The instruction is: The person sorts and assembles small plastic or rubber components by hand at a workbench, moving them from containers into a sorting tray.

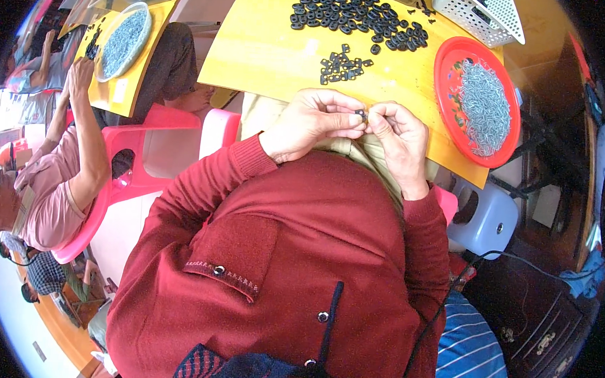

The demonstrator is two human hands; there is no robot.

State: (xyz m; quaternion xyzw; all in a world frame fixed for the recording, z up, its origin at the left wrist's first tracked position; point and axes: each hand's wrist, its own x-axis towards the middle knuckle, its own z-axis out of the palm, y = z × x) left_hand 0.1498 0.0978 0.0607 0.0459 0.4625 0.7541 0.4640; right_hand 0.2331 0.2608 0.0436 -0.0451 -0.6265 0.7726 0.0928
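My left hand [314, 121] and my right hand [402, 141] meet at the near edge of a yellow table [255, 56], fingertips pinched together on one small black ring-shaped part [362, 114]. Just beyond the hands lies a small cluster of black parts [343, 64]. A larger spread of black ring parts [356, 15] lies farther back. To the right stands a red round tray [446, 59] filled with small grey metal pieces [483, 106]. My red sleeves come up from below.
A white plastic basket [481, 13] sits at the table's far right. To the left another person in a pink shirt [56, 190] sits on a pink chair [137, 153] at a second yellow table with a bowl of grey pieces [123, 41]. A pale stool [485, 219] stands right.
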